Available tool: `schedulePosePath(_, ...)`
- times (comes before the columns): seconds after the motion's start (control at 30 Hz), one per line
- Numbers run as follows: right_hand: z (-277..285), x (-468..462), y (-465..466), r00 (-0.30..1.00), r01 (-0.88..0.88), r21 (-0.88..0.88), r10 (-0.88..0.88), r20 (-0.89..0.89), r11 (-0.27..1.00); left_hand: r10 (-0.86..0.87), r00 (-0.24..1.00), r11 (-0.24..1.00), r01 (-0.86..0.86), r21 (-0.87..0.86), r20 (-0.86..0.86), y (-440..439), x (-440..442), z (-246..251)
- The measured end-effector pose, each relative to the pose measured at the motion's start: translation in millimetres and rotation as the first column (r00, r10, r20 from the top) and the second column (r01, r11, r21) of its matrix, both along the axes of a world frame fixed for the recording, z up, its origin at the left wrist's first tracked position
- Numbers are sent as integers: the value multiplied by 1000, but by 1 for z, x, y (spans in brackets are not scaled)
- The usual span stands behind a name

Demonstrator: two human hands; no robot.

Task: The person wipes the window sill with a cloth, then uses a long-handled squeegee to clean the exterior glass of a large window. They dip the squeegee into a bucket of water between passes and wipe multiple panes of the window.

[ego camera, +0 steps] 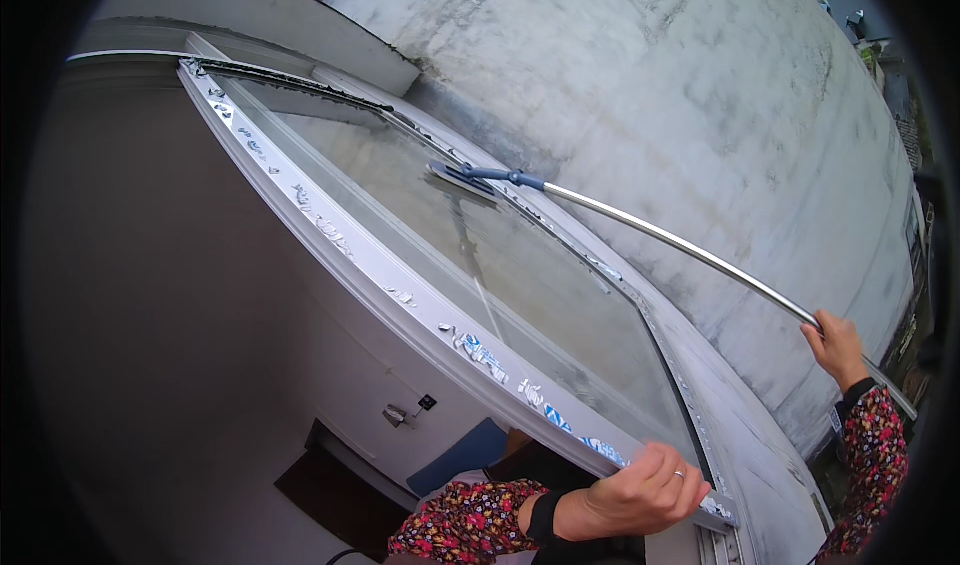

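My right hand [836, 349] is wrapped around a silver metal pole [675, 242] outside the window. At the pole's far end, a blue-grey swivel joint [499, 175] carries a flat mop head [459, 180]. The head lies along the outer side of the glass pane [450, 212], near the pane's edge, and the glass shows its reflection. My left hand [645, 494], with a ring on one finger, grips the near end of the white window frame [375, 272]. Torn bits of printed protective film [480, 355] cling to that frame.
A weathered grey wall [637, 92] rises outside beyond the window. Indoors, below the frame, are a dark brown panel [337, 490], a blue padded surface [457, 456] and a small fixture on the wall [396, 415]. Rooftops [862, 14] show far off at the upper right.
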State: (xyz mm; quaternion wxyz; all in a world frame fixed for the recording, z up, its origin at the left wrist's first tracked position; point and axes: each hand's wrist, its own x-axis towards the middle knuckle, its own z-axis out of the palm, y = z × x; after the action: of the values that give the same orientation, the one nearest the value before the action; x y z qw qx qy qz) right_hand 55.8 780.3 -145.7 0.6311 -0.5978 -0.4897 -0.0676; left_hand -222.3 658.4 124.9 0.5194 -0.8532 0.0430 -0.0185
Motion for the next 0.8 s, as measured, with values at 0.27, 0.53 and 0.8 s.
schedulePosePath(0.27,355,-101,132,982,-186,254,186,24,949,15,999,1000,-14,22,-42,1,-5,-1)
schedulePosePath(0.53,277,-99,142,970,-236,245,242,6,940,13,999,1000,-13,0,-48,1,-5,5)
schedulePosePath(0.8,28,-28,39,992,-100,75,106,-73,992,28,999,999,-27,-26,33,-4,3,-1)
